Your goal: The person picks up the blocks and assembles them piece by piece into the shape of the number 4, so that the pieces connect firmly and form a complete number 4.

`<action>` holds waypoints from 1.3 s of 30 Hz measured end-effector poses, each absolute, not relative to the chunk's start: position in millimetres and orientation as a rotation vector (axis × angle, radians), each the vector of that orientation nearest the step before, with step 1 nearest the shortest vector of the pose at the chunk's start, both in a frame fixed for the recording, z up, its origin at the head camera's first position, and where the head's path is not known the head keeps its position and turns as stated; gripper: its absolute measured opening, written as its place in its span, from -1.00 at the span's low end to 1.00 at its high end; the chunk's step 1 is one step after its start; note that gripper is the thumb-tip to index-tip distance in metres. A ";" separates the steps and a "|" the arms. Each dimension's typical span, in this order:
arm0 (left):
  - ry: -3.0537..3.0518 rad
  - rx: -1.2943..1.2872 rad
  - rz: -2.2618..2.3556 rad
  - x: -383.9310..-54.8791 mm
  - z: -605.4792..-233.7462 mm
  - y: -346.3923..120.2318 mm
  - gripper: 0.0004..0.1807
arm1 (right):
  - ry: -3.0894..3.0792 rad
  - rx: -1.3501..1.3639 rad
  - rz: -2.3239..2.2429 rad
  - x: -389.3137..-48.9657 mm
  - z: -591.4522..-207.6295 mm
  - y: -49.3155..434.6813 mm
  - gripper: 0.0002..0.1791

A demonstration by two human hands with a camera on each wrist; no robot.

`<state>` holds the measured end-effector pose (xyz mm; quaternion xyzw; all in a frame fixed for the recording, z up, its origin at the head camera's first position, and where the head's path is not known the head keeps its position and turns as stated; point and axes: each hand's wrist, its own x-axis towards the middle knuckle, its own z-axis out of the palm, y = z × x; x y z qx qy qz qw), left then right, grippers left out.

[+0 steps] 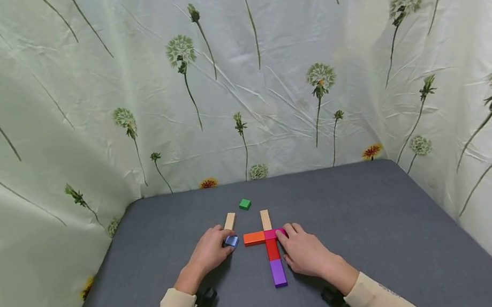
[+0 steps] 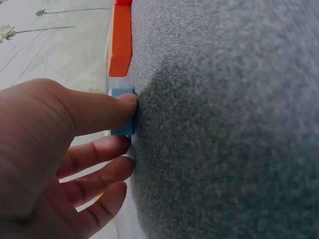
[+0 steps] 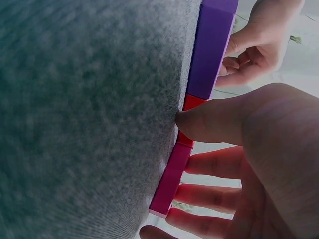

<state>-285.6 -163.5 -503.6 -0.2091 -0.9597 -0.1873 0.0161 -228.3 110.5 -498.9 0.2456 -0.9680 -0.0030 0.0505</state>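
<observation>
My left hand (image 1: 208, 249) pinches a small blue block (image 1: 232, 241) between thumb and fingers, low over the grey table surface; the left wrist view shows the thumb across the blue block (image 2: 122, 91). Several coloured blocks lie in a cross to its right: an orange block (image 1: 254, 238), a magenta block (image 1: 270, 235), a red block (image 1: 272, 250), a purple block (image 1: 278, 273) and a plain wooden block (image 1: 265, 220). At the cross's right arm, my right hand (image 1: 309, 253) touches the magenta block with loosely extended fingertips. Its thumb overlaps the red block (image 3: 186, 137) in the right wrist view.
Just beyond the left hand lies another plain wooden block (image 1: 230, 221), partly covered by the fingers. A green block (image 1: 245, 204) sits farther back. Behind the dark grey table (image 1: 356, 200) hangs a flower-printed curtain (image 1: 281, 131), which also lines both sides.
</observation>
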 end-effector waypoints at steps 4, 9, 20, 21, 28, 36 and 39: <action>-2.989 -0.643 -0.593 -287.3 -503.9 -162.2 -0.73 | -2.948 0.748 -0.011 -228.0 -498.8 110.3 -0.32; -2.997 -0.621 -0.598 -288.4 -503.7 -161.4 -0.73 | -2.945 0.748 -0.010 -227.9 -498.0 110.4 -0.33; -2.998 -0.590 -0.607 -286.2 -506.6 -153.9 -0.71 | -2.933 0.764 -0.010 -228.0 -498.5 110.9 -0.34; -2.994 -0.588 -0.603 -286.0 -506.7 -153.4 -0.71 | -2.932 0.765 -0.009 -227.9 -498.5 110.9 -0.34; -2.982 -0.566 -0.598 -284.8 -506.7 -150.5 -0.70 | -2.943 0.748 -0.011 -226.9 -498.3 110.0 -0.32; -2.977 -0.572 -0.593 -282.9 -509.4 -147.4 -0.72 | -2.959 0.752 -0.029 -226.0 -500.8 109.6 -0.31; -2.960 -0.579 -0.582 -285.0 -508.8 -145.4 -0.72 | -2.950 0.743 -0.050 -228.0 -499.9 109.8 -0.31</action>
